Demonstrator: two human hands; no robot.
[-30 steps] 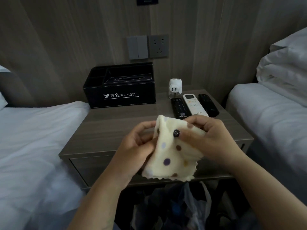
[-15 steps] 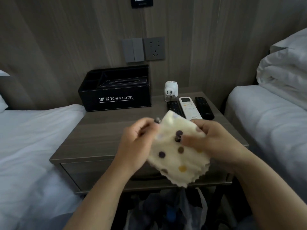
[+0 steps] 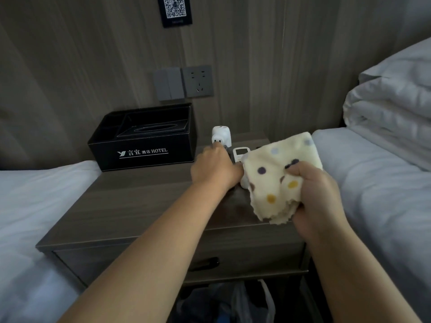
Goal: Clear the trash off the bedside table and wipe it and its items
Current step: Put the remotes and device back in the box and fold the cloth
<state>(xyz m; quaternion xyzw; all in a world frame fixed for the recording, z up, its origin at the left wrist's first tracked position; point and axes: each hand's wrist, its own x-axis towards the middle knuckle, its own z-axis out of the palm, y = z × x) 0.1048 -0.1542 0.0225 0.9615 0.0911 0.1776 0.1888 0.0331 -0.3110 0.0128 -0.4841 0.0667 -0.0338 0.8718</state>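
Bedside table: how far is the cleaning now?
No trash shows on the bedside table. The right hand holds the dotted cloth; the left hand reaches toward the white plug adapter. Wiping the tabletop, tissue box and white remote seems left.

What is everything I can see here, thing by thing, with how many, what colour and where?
Bedside table: one, grey-brown wood, centre, between two beds.
Tissue box: one, black with white hotel lettering, back left of the table.
Plug adapter: one, white, back of the table, right of the box.
Remote: one white showing, partly hidden; others cannot be told.
Cloth: one, cream with coloured dots, above the table's right side.
Wall socket: one, grey, on the wall.
QR sign: one, black, top of the wall.
Beds: two, white, either side.
Left hand: reaches toward the adapter.
Right hand: grips the cloth.
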